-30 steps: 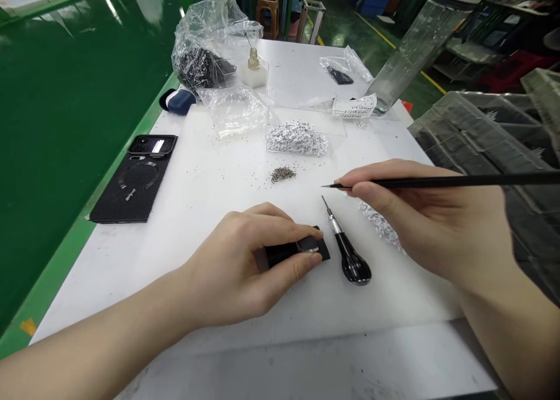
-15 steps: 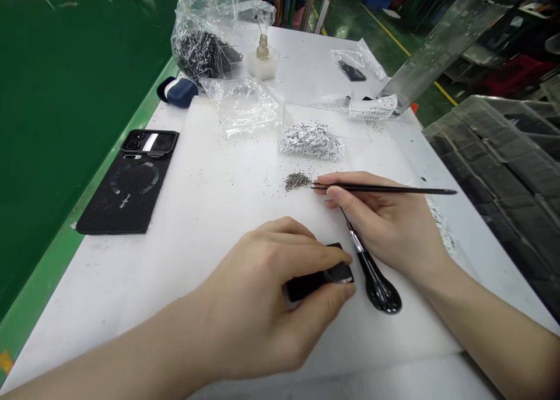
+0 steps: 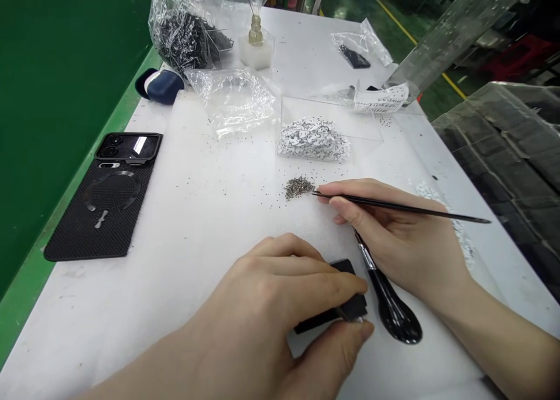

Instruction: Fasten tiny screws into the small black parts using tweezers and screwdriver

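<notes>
My left hand [image 3: 289, 295] is closed on a small black block [image 3: 321, 319], thumb and fingers at its right end. Tweezers [image 3: 406, 206], thin and black, are pinched in my right hand [image 3: 389, 237], their tips at the right edge of a pile of tiny dark metallic parts [image 3: 298, 187]. Between the hands lies a screwdriver-like tool [image 3: 394, 306] with a rounded glossy black handle; its thin shaft points toward my right fingertips, which hide its end. Behind the pile, a clear tray [image 3: 284, 117] holds many small white and grey pieces.
A black phone [image 3: 109, 204] lies at left, near a blue case [image 3: 164, 87]. Plastic bags [image 3: 238, 105], one with black parts, and a small bottle [image 3: 255, 32] stand behind. A metal post [image 3: 441, 41] and grey bins [image 3: 503, 155] are at right. White pieces lie beside my right wrist.
The view has shifted closer, so most things on the table appear lower and more spread out. The tweezers slope down more to the right. Both hands keep their holds.
</notes>
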`<action>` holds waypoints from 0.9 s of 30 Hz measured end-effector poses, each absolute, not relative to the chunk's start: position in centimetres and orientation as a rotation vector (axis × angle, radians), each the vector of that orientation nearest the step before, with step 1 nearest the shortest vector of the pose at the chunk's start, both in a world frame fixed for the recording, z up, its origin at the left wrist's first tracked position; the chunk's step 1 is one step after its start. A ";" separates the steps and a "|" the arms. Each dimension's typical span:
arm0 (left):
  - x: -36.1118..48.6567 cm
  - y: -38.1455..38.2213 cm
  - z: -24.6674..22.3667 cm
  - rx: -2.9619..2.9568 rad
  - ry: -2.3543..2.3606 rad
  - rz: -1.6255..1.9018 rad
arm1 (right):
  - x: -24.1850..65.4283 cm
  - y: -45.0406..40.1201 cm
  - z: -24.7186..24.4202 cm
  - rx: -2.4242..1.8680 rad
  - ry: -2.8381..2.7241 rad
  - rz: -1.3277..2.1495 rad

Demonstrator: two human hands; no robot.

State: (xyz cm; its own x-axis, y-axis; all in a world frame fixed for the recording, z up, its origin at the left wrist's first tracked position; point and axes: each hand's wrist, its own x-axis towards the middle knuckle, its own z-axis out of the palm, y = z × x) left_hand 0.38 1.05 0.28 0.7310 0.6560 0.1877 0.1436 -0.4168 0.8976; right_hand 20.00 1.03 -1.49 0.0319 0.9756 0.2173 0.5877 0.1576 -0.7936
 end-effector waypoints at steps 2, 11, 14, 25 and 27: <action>0.3 0.9 0.1 1.929 0.624 0.642 | 20.0 1.0 -1.5 -1.504 -1.658 0.624; 0.0 0.9 -0.2 1.908 0.616 0.674 | 20.2 0.8 -1.8 -1.430 -1.726 0.568; -0.1 1.1 0.1 1.953 0.599 0.631 | 20.3 0.8 -1.8 -1.416 -1.746 0.560; -0.1 1.0 0.2 1.899 0.555 0.608 | 20.2 0.7 -1.4 -1.556 -1.716 0.541; -0.1 1.1 0.0 1.883 0.550 0.602 | 20.3 0.6 -1.4 -1.551 -1.731 0.530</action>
State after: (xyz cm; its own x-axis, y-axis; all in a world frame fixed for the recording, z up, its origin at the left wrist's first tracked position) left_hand -0.11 1.07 0.05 0.7691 0.6198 0.1560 0.0999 -0.3576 0.9285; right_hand 20.30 0.62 -1.39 0.0043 0.9683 0.2497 0.6628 0.1842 -0.7258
